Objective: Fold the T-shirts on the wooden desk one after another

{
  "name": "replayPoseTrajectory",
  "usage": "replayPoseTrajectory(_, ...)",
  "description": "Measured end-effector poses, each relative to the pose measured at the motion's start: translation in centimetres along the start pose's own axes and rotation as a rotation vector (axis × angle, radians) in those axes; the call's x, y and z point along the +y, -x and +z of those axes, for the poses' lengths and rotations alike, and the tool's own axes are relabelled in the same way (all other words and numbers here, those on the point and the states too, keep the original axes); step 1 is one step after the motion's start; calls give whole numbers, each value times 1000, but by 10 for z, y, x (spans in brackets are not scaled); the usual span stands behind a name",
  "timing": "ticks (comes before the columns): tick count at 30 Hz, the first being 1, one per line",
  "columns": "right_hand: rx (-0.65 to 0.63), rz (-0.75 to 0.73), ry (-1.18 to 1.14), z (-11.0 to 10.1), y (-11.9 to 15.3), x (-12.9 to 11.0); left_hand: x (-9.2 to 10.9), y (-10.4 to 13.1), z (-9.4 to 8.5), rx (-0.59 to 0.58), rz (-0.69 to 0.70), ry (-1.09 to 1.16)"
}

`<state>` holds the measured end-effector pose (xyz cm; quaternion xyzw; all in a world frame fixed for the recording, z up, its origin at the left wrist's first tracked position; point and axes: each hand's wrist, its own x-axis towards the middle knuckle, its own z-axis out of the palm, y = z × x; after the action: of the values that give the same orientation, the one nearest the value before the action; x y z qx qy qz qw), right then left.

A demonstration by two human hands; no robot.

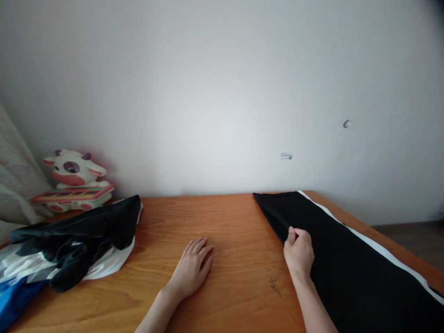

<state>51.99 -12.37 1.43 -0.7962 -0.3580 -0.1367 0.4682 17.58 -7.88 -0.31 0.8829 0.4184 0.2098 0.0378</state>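
Observation:
A black cloth [350, 259] with a white stripe along its right side lies lengthwise on the right part of the wooden table [229, 300]. My right hand [299, 252] pinches the cloth's left edge between thumb and fingers, and the edge is lifted a little there. Beyond that hand, the cloth's far end reaches close to the wall. My left hand [192, 268] rests palm down on the bare wood near the middle, fingers loosely spread, holding nothing.
At the left is a pile of clothes: a black garment [104, 226], white fabric [116, 259] and blue fabric [21, 298]. Behind it stands a cow-shaped toy keyboard [76, 182], beside a pale curtain [17, 171]. The wall [215, 101] borders the table's back edge.

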Motion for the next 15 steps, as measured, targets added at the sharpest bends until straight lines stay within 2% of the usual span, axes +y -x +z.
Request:
replayPoseTrajectory(4, 114, -99, -281, -3, 6, -26, 3, -1, -2, 25, -20, 72)
replayPoseTrajectory(7, 67, -289, -465, -11, 25, -57, 6, 0, -3, 104, -74, 166)
replayPoseTrajectory(9, -81, -487, -615, -18, 47, -79, 7, 1, -5, 166, -110, 220)
replayPoseTrajectory(11, -363, -725, -743, -24, 73, -100, 7, 4, -8, 206, -101, 266)
replayPoseTrajectory(13, -651, -889, -773, -28, 98, -117, 6, 7, -13, 177, -34, 305)
replayPoseTrajectory(15, -773, -983, -748, -29, 114, -128, 6, 9, -18, 83, 27, 329)
